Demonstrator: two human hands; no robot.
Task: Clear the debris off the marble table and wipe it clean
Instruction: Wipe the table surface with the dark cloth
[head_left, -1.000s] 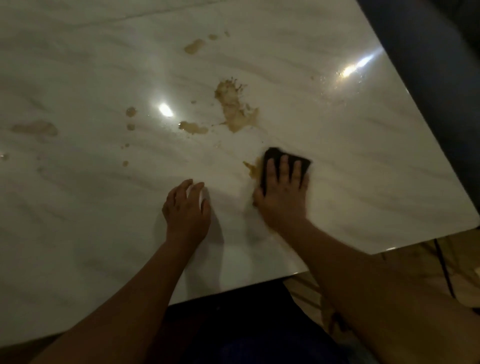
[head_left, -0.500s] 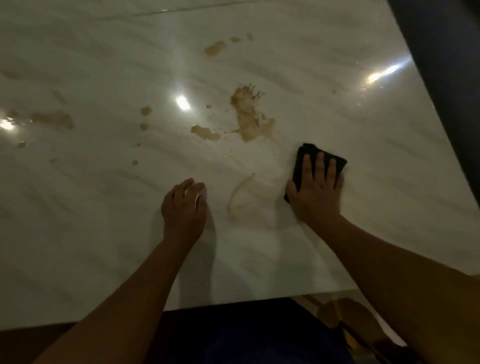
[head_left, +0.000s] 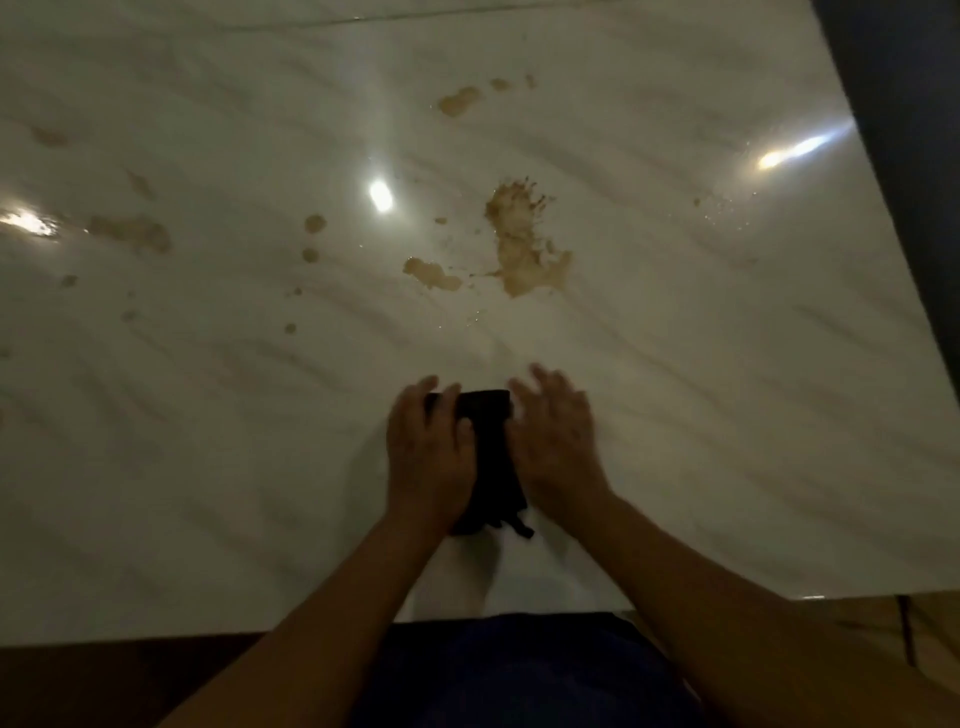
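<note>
A black cloth (head_left: 488, 452) lies on the white marble table (head_left: 727, 389) near its front edge, between my two hands. My left hand (head_left: 426, 457) rests on the cloth's left side with its fingers curled over the top corner. My right hand (head_left: 556, 441) is against the cloth's right edge, fingers spread and blurred. Beyond the hands, a large brown splash (head_left: 524, 249) stains the marble, with a smaller blot (head_left: 431, 274) to its left. More brown spots (head_left: 314, 223) sit further left, and a smear (head_left: 460, 100) lies farther back.
Another brown stain (head_left: 132, 231) lies at the far left beside a bright light reflection. The table's right edge drops to a dark area (head_left: 914, 156). Wooden floor (head_left: 883, 623) shows at the bottom right. My blue clothing (head_left: 509, 670) is below the front edge.
My right hand has pulled the cloth back left and toward me, from beside the big splash. My left hand has moved onto the cloth. The faint curved smear near the hands is gone.
</note>
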